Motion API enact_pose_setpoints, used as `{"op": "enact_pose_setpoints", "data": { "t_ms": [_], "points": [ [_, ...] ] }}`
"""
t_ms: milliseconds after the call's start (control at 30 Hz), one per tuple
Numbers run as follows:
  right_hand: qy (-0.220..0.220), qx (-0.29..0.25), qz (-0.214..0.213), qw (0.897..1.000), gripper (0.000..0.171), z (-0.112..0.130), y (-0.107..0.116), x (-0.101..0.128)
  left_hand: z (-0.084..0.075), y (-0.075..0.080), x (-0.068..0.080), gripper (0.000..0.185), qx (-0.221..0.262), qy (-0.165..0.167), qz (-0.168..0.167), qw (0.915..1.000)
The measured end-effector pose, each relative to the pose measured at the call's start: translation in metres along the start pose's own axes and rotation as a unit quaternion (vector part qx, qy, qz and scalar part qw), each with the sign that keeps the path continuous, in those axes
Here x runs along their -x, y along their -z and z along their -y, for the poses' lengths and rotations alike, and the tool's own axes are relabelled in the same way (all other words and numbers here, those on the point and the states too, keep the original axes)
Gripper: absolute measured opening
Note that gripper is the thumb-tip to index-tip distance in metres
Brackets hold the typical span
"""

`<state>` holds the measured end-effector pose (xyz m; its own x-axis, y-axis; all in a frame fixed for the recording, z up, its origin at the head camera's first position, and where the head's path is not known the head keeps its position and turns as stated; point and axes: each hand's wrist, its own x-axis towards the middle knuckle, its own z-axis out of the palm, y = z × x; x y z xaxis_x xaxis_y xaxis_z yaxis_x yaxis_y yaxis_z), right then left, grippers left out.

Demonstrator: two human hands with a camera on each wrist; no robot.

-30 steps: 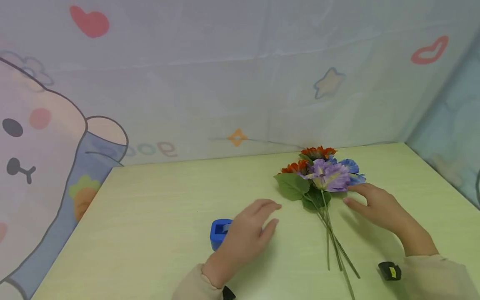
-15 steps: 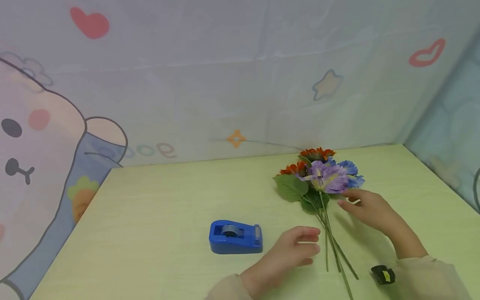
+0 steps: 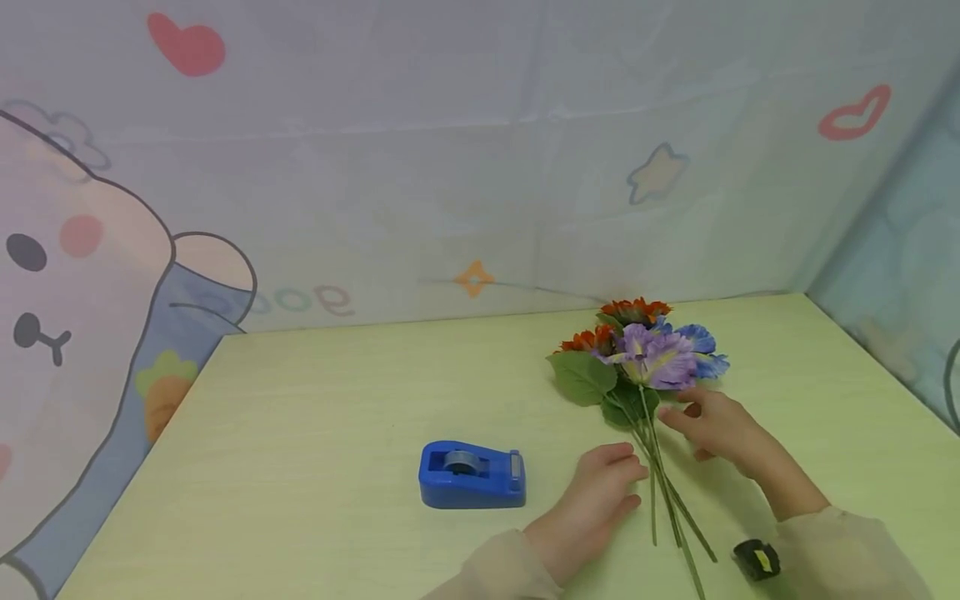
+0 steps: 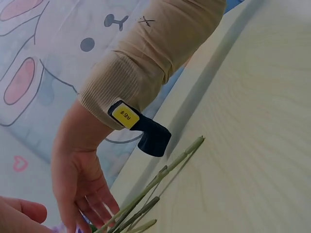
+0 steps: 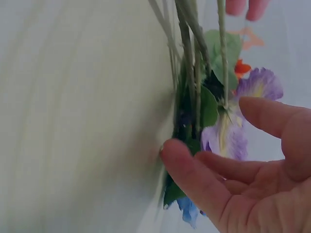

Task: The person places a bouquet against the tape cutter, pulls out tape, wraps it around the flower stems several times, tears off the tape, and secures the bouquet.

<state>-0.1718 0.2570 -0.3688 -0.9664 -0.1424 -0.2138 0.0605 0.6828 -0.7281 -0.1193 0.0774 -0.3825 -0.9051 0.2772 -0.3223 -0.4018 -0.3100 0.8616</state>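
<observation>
A bunch of artificial flowers lies on the table in the head view, with a purple flower [image 3: 660,357], a blue flower [image 3: 701,340] and two orange-red flowers [image 3: 633,312]. Their thin green stems [image 3: 678,521] cross and point toward the person. My left hand [image 3: 596,500] is just left of the stems, its fingers loosely bent. On the other side my right hand [image 3: 716,429] reaches in below the purple flower. In the right wrist view, the thumb and fingers of the right hand [image 5: 252,189] stand apart around the flower heads, gripping nothing.
A blue tape dispenser [image 3: 472,477] with a roll of tape sits left of my left hand. The pale yellow table [image 3: 300,433] meets a printed cloth backdrop [image 3: 420,167] at its far edge. A black wrist camera [image 3: 757,560] is near the right sleeve.
My left hand has moved right, from over the tape dispenser to beside the stems, uncovering the dispenser. My right hand has shifted slightly left and nearer the person, closer to the stems.
</observation>
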Motion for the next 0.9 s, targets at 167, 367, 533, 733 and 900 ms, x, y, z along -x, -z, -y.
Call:
{"op": "enact_pose_setpoints", "data": {
  "t_ms": [167,367,533,733,900],
  "points": [
    [-0.049,-0.087,0.032,0.994,0.077,0.002,-0.002,-0.003,0.005,-0.011,-0.006,0.047,0.012,0.006,-0.043,0.9990],
    [-0.096,-0.152,0.069,0.981,0.075,0.004,-0.005,-0.006,0.010,-0.016,-0.007,0.046,0.014,0.009,-0.062,0.9979],
    [-0.123,-0.157,0.065,0.978,0.072,0.007,-0.009,-0.009,0.015,-0.018,-0.007,0.048,0.017,0.009,-0.057,0.9982],
    [-0.148,-0.138,0.035,0.979,0.041,0.015,-0.013,-0.020,0.017,-0.022,-0.008,0.049,0.022,0.012,-0.065,0.9976],
    [-0.167,-0.113,0.020,0.979,0.048,0.022,-0.016,-0.025,0.017,-0.026,-0.009,0.053,0.006,0.006,-0.055,0.9984]
  ]
}}
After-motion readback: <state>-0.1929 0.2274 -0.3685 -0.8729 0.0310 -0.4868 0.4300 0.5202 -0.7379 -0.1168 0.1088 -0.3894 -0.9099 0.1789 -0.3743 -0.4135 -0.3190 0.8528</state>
